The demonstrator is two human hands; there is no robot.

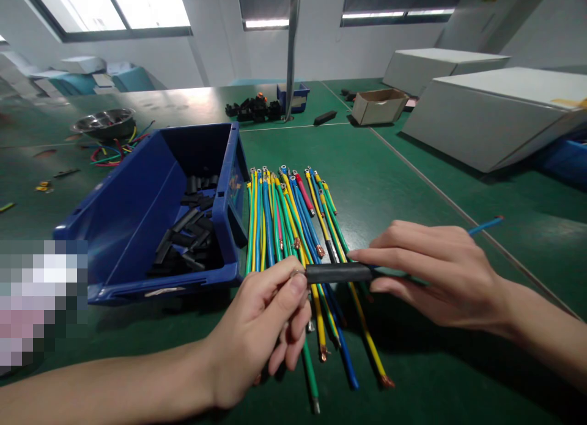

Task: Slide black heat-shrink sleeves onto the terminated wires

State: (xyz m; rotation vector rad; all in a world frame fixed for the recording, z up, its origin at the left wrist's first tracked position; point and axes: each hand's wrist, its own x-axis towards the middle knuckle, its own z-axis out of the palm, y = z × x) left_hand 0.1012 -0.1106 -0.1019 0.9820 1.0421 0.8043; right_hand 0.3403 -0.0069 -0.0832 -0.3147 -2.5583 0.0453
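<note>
Head view: left fingers (pixel 298 283) pinch a metal tip (pixel 299 271), right fingers (pixel 385 255) the right end of a black sleeve (pixel 337 273), seemingly already on its wire (pixel 400 273); loose sleeves (pixel 186 220) lie centre-left.

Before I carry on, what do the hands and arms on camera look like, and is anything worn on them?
Both the left hand and the right hand are bare, with slim fingers and no gloves. The left forearm and right forearm show no sleeve as far as the picture's edges. I see no watch, bracelet or marking.
</note>
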